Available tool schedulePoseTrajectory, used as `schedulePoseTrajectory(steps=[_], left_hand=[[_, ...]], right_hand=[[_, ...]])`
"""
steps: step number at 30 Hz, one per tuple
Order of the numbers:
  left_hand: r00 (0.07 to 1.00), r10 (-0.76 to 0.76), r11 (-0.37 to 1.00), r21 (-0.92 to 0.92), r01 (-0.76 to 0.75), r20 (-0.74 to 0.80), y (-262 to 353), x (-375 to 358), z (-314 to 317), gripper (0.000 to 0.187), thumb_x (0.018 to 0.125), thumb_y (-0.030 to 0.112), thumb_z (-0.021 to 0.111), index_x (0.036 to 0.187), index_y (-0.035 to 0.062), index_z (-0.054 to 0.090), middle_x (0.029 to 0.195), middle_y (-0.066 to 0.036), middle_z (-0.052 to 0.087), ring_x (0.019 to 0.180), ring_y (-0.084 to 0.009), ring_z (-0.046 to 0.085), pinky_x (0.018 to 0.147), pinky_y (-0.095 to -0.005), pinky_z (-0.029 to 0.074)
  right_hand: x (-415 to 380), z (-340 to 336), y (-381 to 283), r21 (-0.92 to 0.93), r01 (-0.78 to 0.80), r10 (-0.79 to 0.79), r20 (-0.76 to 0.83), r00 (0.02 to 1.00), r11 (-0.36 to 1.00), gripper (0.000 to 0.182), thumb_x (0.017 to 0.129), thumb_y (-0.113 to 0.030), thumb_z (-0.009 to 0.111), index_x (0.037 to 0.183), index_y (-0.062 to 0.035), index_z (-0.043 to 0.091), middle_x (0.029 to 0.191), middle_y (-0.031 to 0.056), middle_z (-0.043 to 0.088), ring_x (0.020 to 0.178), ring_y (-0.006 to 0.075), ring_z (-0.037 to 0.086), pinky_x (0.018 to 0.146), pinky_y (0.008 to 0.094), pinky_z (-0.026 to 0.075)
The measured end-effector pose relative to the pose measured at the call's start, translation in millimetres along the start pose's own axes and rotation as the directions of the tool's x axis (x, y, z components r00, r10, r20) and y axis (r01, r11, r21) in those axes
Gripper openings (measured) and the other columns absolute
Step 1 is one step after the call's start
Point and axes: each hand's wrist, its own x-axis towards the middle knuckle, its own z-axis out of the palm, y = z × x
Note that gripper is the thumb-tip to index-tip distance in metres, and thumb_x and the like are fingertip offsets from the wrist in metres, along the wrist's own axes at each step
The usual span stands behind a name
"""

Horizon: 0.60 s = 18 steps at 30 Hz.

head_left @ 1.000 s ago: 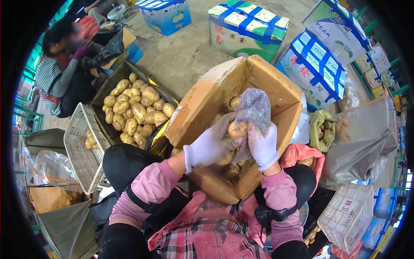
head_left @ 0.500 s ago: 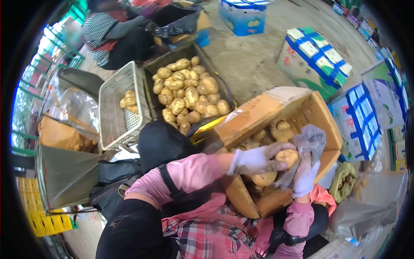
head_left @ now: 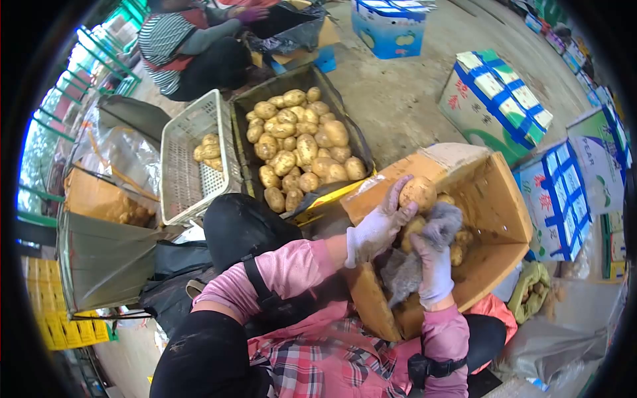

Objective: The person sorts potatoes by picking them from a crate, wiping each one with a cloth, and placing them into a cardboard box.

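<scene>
My left hand, in a soiled white glove, closes its thumb and fingers on a potato over the near-left side of an open cardboard box. Beside it, my gloved right hand grips a crumpled sheer grey wrap; part of this hangs down into the box. Another potato shows between my two hands, close to the right fingertips. More potatoes lie in the box, partly hidden by my hands and the wrap.
A dark-lined crate full of potatoes stands ahead, beside a white plastic basket holding a few. Blue-taped cartons stand at the right. A co-worker crouches at the back left by a black-lined box.
My left hand has moved up and left, holding a potato upright. My right hand has shifted left and lower with the grey wrap, which now trails into the box. The view has shifted slightly.
</scene>
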Motion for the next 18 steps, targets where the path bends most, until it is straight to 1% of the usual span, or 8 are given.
schedulePoseTrajectory(steps=[3, 5, 7, 10, 13, 14, 17, 18], left_hand=[[0.958, -0.085, 0.991, 0.073, 0.109, -0.275, 19, 30, -52, 0.065, 0.101, 0.03, 0.055, 0.152, 0.0111, 0.021, 0.139, -0.014, 0.045, 0.116, -0.0188, 0.05, 0.104, -0.0309, 0.04], [0.834, 0.063, 0.909, 0.376, 0.178, -0.549, 58, 46, -79, 0.06, 0.099, 0.029, 0.058, 0.148, 0.0087, 0.03, 0.131, -0.013, 0.053, 0.107, -0.0192, 0.055, 0.096, -0.0298, 0.045], [0.703, 0.262, 0.856, 0.496, 0.146, -0.661, 23, 85, -179, 0.058, 0.098, 0.03, 0.059, 0.145, 0.0064, 0.034, 0.119, -0.015, 0.06, 0.1, -0.0218, 0.059, 0.089, -0.0318, 0.048], [0.709, 0.267, 0.619, 0.68, 0.393, -0.652, -4, 117, -287, 0.053, 0.098, 0.029, 0.054, 0.143, 0.0074, 0.038, 0.128, -0.016, 0.057, 0.112, -0.027, 0.057, 0.095, -0.0367, 0.046], [0.792, 0.242, 0.343, 0.813, 0.471, -0.561, -42, 143, -378, 0.049, 0.097, 0.028, 0.05, 0.142, 0.0085, 0.042, 0.136, -0.017, 0.055, 0.123, -0.0322, 0.055, 0.101, -0.0415, 0.044], [0.802, 0.165, 0.252, 0.811, 0.528, -0.574, -45, 149, -396, 0.046, 0.097, 0.028, 0.049, 0.139, 0.0087, 0.046, 0.134, -0.017, 0.056, 0.123, -0.0327, 0.055, 0.101, -0.0419, 0.044], [0.829, -0.038, -0.166, 0.821, 0.546, -0.559, 9, 140, -331, 0.043, 0.098, 0.028, 0.05, 0.136, 0.0072, 0.05, 0.128, -0.014, 0.06, 0.116, -0.0277, 0.057, 0.097, -0.0384, 0.045], [0.855, -0.073, -0.247, 0.84, 0.484, -0.514, 33, 135, -294, 0.043, 0.099, 0.029, 0.05, 0.136, 0.0063, 0.051, 0.126, -0.013, 0.061, 0.112, -0.0249, 0.058, 0.095, -0.0364, 0.046]], right_hand=[[-3, -1, -26, 0.162, 0.011, 0.0, -0.065, 0.998, 0.987, 0.039, 0.084, -0.005, 0.072, 0.121, -0.0039, 0.059, 0.1, 0.0, 0.061, 0.089, 0.0103, 0.058, 0.082, 0.027, 0.047], [6, -25, -20, 0.072, 0.065, -0.053, -0.163, 0.985, 0.995, 0.043, 0.085, -0.005, 0.072, 0.126, -0.002, 0.057, 0.105, 0.0017, 0.062, 0.093, 0.0115, 0.059, 0.085, 0.0277, 0.047], [7, -39, -18, 0.005, 0.1, -0.097, -0.216, 0.972, 0.995, 0.046, 0.085, -0.006, 0.072, 0.128, -0.0005, 0.056, 0.109, 0.0028, 0.062, 0.097, 0.0125, 0.06, 0.088, 0.0282, 0.047], [6, -46, -21, -0.044, 0.115, -0.122, -0.215, 0.969, 0.992, 0.048, 0.085, -0.008, 0.073, 0.129, 0.0003, 0.055, 0.114, 0.0037, 0.062, 0.101, 0.0134, 0.059, 0.092, 0.0285, 0.045], [3, -37, -31, 0.018, 0.123, -0.117, -0.211, 0.97, 0.992, 0.048, 0.085, -0.008, 0.074, 0.128, 0.0003, 0.055, 0.113, 0.0035, 0.062, 0.1, 0.0128, 0.059, 0.092, 0.0285, 0.045], [1, -31, -33, -0.005, 0.155, -0.15, -0.276, 0.95, 0.988, 0.049, 0.086, -0.01, 0.072, 0.13, 0.0006, 0.054, 0.112, 0.0047, 0.062, 0.1, 0.014, 0.059, 0.093, 0.0291, 0.045], [-2, -45, -30, -0.025, 0.217, -0.216, -0.243, 0.946, 0.976, 0.049, 0.087, -0.01, 0.069, 0.132, 0.0013, 0.053, 0.116, 0.0073, 0.062, 0.103, 0.018, 0.061, 0.093, 0.0314, 0.047], [-6, -46, -34, 0.124, 0.141, -0.121, -0.156, 0.98, 0.982, 0.05, 0.088, -0.009, 0.066, 0.134, 0.0009, 0.05, 0.121, 0.0099, 0.06, 0.107, 0.0215, 0.06, 0.097, 0.0349, 0.047]])
